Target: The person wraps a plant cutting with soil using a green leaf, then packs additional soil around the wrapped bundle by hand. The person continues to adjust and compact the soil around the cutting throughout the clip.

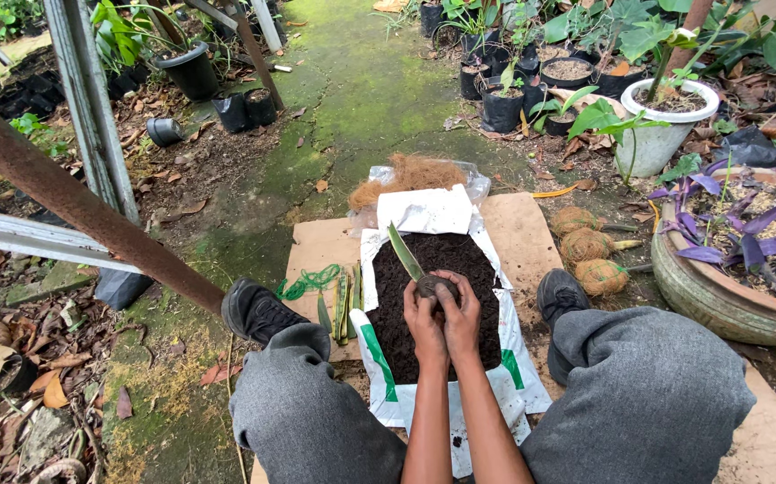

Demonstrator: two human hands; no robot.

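My left hand (421,315) and my right hand (463,314) are pressed together around a dark ball of soil (433,287). A long green leaf cutting (404,252) sticks up and to the left out of the ball. The hands hover over an opened white sack (437,394) spread flat and heaped with dark soil (433,269). Both hands grip the ball from either side, fingers curled over it.
Several green leaf cuttings (345,300) and green string (309,281) lie on cardboard (320,246) to the left. Three coconut-fibre wrapped balls (585,244) sit at the right, a bag of brown fibre (410,173) behind. My shoes (258,311) flank the sack. Pots (659,134) and a rusty pole (83,211) surround.
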